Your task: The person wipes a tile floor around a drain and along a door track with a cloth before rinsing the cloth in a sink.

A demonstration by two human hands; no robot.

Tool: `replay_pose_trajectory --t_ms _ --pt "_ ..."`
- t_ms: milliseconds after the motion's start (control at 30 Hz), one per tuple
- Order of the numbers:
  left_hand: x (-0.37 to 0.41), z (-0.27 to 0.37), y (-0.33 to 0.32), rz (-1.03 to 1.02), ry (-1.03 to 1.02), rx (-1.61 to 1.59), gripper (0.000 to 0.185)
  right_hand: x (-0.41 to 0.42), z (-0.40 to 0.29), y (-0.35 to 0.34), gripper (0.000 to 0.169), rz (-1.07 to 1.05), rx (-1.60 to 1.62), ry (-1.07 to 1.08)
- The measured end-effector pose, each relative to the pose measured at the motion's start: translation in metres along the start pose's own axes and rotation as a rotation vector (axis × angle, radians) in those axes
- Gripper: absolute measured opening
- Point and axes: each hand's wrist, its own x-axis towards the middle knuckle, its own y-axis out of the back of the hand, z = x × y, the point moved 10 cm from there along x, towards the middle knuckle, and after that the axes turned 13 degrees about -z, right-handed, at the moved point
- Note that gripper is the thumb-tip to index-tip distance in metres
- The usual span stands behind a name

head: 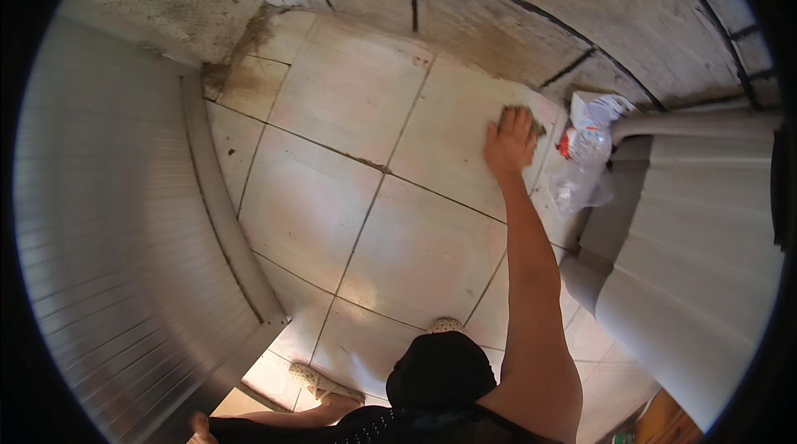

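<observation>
My right hand (509,144) is stretched out far ahead, palm down on the tiled floor (311,214). Under its fingers a dark green pad (538,127) is pressed to a tile; whether it is cloth or scouring pad is unclear. My left hand (200,428) shows only partly at the lower left rim, beside the lower end of a ribbed, translucent door panel (124,195). Its fingers are mostly cut off, so what it touches cannot be made out.
Crumpled plastic bags (588,142) lie just right of my right hand. A grey plastic container (691,207) stands on the right. A stained wall (473,39) with black painted lines curves along the far side. A patterned shoe (317,380) is near the door.
</observation>
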Motion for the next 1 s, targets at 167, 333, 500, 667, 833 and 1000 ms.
replay_pose_trajectory --t_ms 167,333,500,667,833,1000 --pt "-0.016 0.041 -0.037 -0.002 -0.137 -0.193 0.044 -0.157 0.054 0.023 0.060 -0.099 0.073 -0.028" --pt "-0.013 0.086 -0.076 -0.017 -0.377 -0.147 0.035 -0.287 0.095 0.012 0.063 -0.277 0.118 -0.154" --pt "-0.018 0.166 -0.100 0.060 -0.602 -0.266 0.015 -0.339 0.107 0.011 0.060 -0.299 0.140 -0.172" --pt "-0.029 0.244 -0.146 0.044 -0.708 -0.275 0.011 -0.386 0.107 0.012 0.054 -0.268 0.137 -0.064" --pt "-0.047 0.332 -0.178 0.005 -0.995 -0.436 0.017 -0.342 0.107 0.074 0.060 -0.018 0.345 -0.140" --pt "-0.058 0.404 -0.200 0.041 -1.104 -0.376 0.012 -0.249 0.114 0.099 0.068 0.057 0.370 -0.267"
